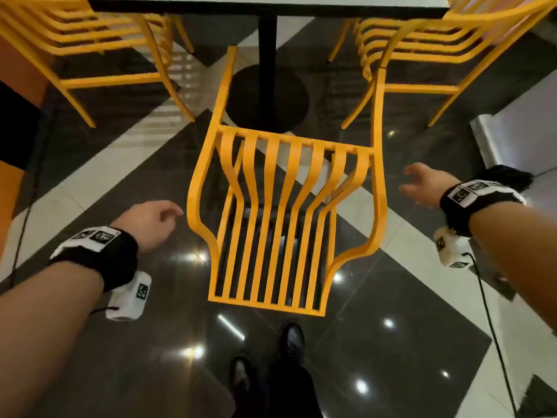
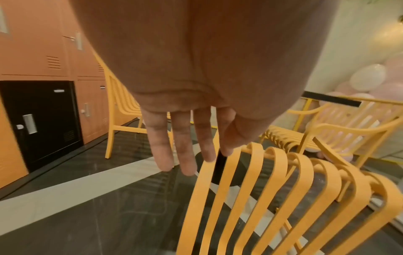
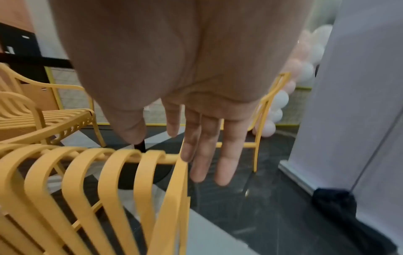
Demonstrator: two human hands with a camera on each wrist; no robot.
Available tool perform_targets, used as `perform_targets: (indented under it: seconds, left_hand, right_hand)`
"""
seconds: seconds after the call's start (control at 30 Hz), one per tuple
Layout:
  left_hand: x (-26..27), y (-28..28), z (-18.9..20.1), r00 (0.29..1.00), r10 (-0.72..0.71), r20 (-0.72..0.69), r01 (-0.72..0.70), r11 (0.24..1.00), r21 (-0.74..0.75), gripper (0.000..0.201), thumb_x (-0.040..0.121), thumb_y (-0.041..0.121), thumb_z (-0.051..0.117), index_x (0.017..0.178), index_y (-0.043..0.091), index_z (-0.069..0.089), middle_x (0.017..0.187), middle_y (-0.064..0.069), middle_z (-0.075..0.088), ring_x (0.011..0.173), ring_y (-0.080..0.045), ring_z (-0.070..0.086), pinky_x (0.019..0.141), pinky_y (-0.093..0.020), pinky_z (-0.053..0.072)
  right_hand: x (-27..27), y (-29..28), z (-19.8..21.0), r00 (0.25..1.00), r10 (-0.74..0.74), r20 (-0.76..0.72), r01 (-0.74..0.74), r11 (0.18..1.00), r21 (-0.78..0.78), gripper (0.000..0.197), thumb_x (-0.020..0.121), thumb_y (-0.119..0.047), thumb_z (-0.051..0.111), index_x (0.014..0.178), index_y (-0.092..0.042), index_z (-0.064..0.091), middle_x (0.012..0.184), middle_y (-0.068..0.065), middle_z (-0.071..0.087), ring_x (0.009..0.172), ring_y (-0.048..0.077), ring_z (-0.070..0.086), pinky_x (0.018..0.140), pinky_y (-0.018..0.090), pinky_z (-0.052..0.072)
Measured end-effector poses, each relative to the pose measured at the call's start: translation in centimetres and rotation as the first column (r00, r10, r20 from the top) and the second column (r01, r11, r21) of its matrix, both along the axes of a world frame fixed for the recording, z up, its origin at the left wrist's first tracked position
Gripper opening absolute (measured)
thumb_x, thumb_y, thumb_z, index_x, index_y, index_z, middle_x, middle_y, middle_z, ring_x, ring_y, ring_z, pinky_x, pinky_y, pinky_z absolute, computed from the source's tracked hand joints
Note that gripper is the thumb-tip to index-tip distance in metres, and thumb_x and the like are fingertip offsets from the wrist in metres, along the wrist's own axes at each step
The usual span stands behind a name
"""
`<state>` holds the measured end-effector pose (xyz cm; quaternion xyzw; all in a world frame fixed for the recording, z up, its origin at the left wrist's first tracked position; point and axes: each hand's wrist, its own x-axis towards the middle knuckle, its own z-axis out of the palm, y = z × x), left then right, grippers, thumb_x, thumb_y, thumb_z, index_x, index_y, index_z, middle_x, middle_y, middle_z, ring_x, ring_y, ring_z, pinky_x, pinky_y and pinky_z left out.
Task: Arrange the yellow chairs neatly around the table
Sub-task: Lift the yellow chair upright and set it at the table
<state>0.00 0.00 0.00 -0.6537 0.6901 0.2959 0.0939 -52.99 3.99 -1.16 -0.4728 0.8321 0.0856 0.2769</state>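
So there's 1 yellow chair right in front of the person, its slatted back toward them and its front pointing at the table, though it hasn't been tucked under, since it stands just short of the table's round black base. The left hand hangs just beside the chair's left edge, fingers relaxed and a bit curled in the head view, holding nothing; in the left wrist view the fingers point down, pretty straight, next to the tops of the slats (whether a fingertip brushes the slat there is hard to tell). The right hand is out past the chair's right armrest, fingers spread loosely, also holding nothing, and clearly apart from the frame in the head view. In the right wrist view its fingers hang down right by the corner of the backrest. 2 more chairs flank the table: 1 on the left and 1 on the right, both with seats pushed partly under the tabletop. The floor is glossy dark tile with pale diagonal stripes, and the person's black shoes show at the bottom. Orange lockers and some pale balloons sit in the background.
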Motion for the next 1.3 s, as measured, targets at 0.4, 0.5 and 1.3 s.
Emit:
perform_targets:
  seconds: [0.4, 0.5, 1.3]
  left_hand:
    - [-5.1, -4.9, -14.2, 0.909, 0.416, -0.017, -0.416, 0.909, -0.001, 0.041, 0.104, 0.033, 0.030, 0.126, 0.000, 0.040, 0.114, -0.029, 0.058, 0.099, -0.046, 0.055, 0.077, -0.043, 0.036]
    - [-5.4, -3.6, -15.8, 0.837, 0.519, -0.172, -0.535, 0.842, -0.062, 0.034, 0.104, 0.033, 0.027, 0.126, 0.008, 0.038, 0.096, -0.011, 0.061, 0.084, -0.030, 0.051, 0.075, -0.038, 0.034]
    - [-5.7, -3.0, -3.5, 0.911, 0.410, -0.048, -0.407, 0.873, -0.268, 0.043, 0.103, 0.039, 0.027, 0.112, 0.000, 0.043, 0.093, -0.023, 0.052, 0.086, -0.044, 0.054, 0.068, -0.046, 0.035]
  right_hand:
    - [2.4, 3.7, -15.0, 0.733, -0.495, 0.467, 0.559, 0.829, 0.001, 0.036, 0.092, -0.046, 0.057, 0.106, -0.012, 0.053, 0.068, 0.006, 0.075, 0.073, 0.029, 0.074, 0.075, 0.041, 0.058]
    - [3.3, 5.6, -15.8, 0.605, -0.584, 0.542, 0.670, 0.741, 0.052, 0.041, 0.088, -0.047, 0.059, 0.070, -0.011, 0.065, 0.056, 0.008, 0.070, 0.074, 0.035, 0.074, 0.082, 0.043, 0.056]
    - [5.3, 10.5, -7.3, 0.477, -0.657, 0.583, 0.849, 0.516, -0.113, 0.044, 0.067, -0.042, 0.075, 0.085, -0.001, 0.071, 0.075, 0.014, 0.070, 0.066, 0.028, 0.064, 0.068, 0.035, 0.052]
